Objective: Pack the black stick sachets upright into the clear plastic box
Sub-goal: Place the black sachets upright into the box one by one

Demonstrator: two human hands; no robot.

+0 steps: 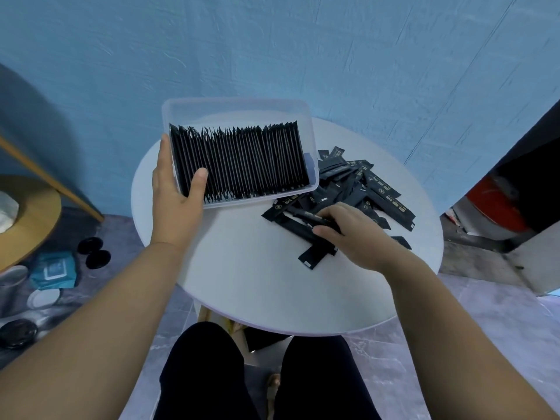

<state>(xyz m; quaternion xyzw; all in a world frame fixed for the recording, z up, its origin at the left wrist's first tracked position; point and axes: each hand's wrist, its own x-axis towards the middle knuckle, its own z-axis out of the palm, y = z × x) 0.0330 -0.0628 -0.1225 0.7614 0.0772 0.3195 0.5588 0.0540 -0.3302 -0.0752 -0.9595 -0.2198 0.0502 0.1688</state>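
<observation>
Head view: black stick sachets point(242, 162) stand upright in the clear plastic box point(236, 115), gripped at its left end by the left hand point(177, 189), while the right hand point(354, 231) pinches a sachet point(316, 218) from the loose pile point(372, 189) beside it on the white table point(242, 268).

Sachets point(239, 160) black, gold print on the loose ones point(380, 189). Box point(236, 106) clear. Table point(242, 268) white. Wall point(272, 50) blue. Trousers point(206, 374) black.

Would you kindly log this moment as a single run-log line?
left hand: holds clear box at near-left corner | right hand: grips sachet at loose pile | packed row: upright, nearly full
</observation>
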